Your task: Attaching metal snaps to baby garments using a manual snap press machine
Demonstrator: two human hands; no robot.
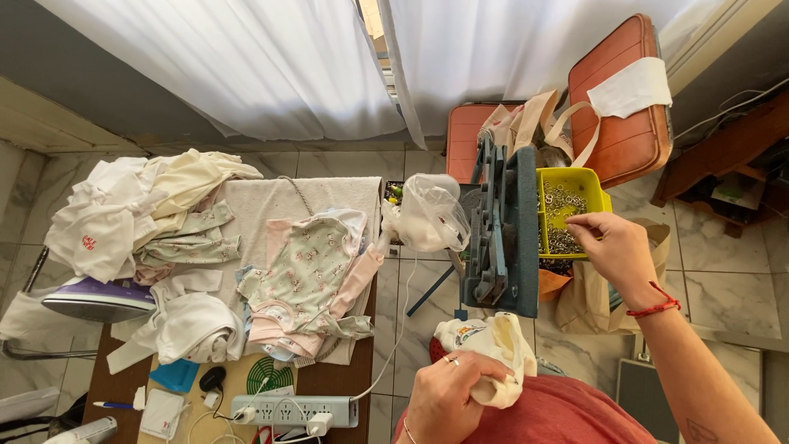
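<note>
Right hand: fingertips pinched together over yellow tray of metal rings, beside blue press. Left hand: clamped on cream garment, bunched on lap, kept within reach of press.

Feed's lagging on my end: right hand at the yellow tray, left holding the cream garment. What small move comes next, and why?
Probably pinch one metal ring from the yellow tray. The right hand reaches into it with fingers over the rings, while the left hand holds the cream garment bunched just below the blue-grey press.
</note>
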